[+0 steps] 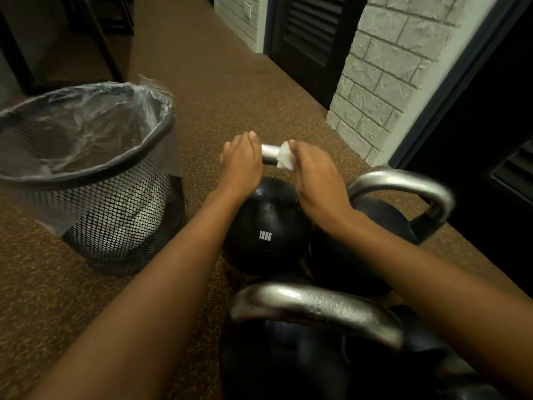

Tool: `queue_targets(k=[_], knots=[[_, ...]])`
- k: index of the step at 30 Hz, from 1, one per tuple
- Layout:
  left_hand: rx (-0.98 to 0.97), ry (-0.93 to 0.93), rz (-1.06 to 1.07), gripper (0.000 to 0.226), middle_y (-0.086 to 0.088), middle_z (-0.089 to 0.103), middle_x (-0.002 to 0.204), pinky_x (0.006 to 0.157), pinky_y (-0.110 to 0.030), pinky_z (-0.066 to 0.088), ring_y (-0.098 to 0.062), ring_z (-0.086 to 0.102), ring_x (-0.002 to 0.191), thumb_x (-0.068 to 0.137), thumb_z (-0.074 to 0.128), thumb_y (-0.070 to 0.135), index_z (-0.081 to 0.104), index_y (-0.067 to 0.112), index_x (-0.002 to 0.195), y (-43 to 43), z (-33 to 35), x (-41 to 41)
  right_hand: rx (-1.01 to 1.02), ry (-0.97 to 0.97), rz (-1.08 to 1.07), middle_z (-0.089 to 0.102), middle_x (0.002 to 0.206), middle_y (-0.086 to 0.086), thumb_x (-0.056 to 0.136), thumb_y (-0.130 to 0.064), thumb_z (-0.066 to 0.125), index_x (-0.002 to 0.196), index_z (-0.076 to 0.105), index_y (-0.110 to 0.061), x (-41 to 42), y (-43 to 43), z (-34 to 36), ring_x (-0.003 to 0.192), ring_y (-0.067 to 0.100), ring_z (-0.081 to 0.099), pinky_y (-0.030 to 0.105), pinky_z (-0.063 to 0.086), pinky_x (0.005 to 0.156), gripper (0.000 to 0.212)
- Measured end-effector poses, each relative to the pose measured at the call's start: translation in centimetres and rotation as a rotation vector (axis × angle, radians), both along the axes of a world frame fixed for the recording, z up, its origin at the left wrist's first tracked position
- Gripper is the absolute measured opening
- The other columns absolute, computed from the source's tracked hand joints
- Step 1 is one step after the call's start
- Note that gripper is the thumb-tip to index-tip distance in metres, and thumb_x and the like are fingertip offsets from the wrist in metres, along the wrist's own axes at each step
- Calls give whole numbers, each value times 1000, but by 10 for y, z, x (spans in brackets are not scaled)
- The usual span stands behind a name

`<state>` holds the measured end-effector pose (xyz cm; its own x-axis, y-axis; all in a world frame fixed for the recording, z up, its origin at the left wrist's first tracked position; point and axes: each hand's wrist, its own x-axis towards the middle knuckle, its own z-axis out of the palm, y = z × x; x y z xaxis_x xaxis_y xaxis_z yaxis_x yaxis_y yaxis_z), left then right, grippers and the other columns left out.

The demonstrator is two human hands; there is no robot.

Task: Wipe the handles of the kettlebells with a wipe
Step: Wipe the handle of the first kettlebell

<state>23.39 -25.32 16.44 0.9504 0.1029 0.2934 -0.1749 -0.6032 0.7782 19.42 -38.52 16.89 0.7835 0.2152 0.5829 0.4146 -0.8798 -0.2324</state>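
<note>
A black 12KG kettlebell (264, 223) stands on the brown floor, its silver handle (269, 153) showing only between my hands. My left hand (240, 163) grips the left end of that handle. My right hand (313, 174) holds a white wipe (284, 155) pressed around the handle's right part. A second kettlebell's silver handle (403, 187) arches at the right. A third kettlebell's handle (314, 308) lies nearest me, at the bottom.
A black mesh waste bin (115, 203) lined with a clear plastic bag (86, 122) stands on the floor to the left. A grey brick pillar (389, 76) and dark louvred doors (311, 33) are behind and to the right.
</note>
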Motion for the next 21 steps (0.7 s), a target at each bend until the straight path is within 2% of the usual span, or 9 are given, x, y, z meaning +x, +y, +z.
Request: queue_targets(k=[3, 5, 7, 11, 14, 17, 21], knots=[[7, -12, 9, 41, -16, 56, 109, 91, -40, 34, -29, 47, 103, 102, 19, 23, 54, 3, 102, 0, -2, 2, -156, -11, 11, 62, 111, 10, 86, -4, 47, 115, 55, -6, 5, 16, 3, 104, 26, 55, 30, 31, 96, 30], [9, -12, 6, 40, -15, 56, 107, 89, -38, 34, -28, 47, 103, 102, 18, 24, 54, 5, 101, 1, -3, 2, -186, 12, -11, 63, 104, 8, 87, -4, 46, 107, 55, -8, 10, 25, 10, 99, 26, 56, 30, 33, 89, 22], [8, -7, 4, 40, -14, 55, 107, 89, -39, 35, -27, 47, 102, 102, 18, 25, 53, 6, 101, 1, -2, 1, -126, 59, -43, 63, 97, 8, 95, -13, 41, 102, 54, -9, 16, 26, 16, 91, 25, 55, 31, 35, 80, 15], [7, -19, 8, 40, -14, 56, 108, 93, -42, 38, -26, 47, 102, 102, 19, 25, 54, 6, 103, 1, -1, -2, 116, 277, -69, 61, 93, 13, 101, -29, 28, 99, 54, -7, 23, 10, 16, 87, 28, 55, 42, 44, 77, 35], [1, -24, 15, 40, -16, 57, 109, 93, -42, 37, -28, 47, 103, 102, 20, 25, 54, 5, 104, 1, -1, -1, 256, 382, -104, 58, 92, 12, 102, -30, 26, 98, 54, -7, 24, 3, 15, 86, 26, 54, 34, 38, 71, 36], [10, -26, 23, 39, -17, 57, 109, 90, -40, 35, -28, 47, 101, 102, 20, 23, 54, 4, 103, 0, -2, -1, 57, 268, -140, 60, 99, 12, 101, -25, 29, 102, 55, -7, 19, 15, 18, 91, 26, 54, 38, 40, 80, 31], [10, -17, 12, 39, -15, 56, 109, 87, -36, 32, -26, 46, 101, 102, 19, 23, 53, 5, 100, 1, -2, -1, -218, 131, -85, 61, 106, 11, 98, -19, 33, 106, 55, -8, 21, 36, 18, 99, 26, 54, 34, 35, 89, 25]])
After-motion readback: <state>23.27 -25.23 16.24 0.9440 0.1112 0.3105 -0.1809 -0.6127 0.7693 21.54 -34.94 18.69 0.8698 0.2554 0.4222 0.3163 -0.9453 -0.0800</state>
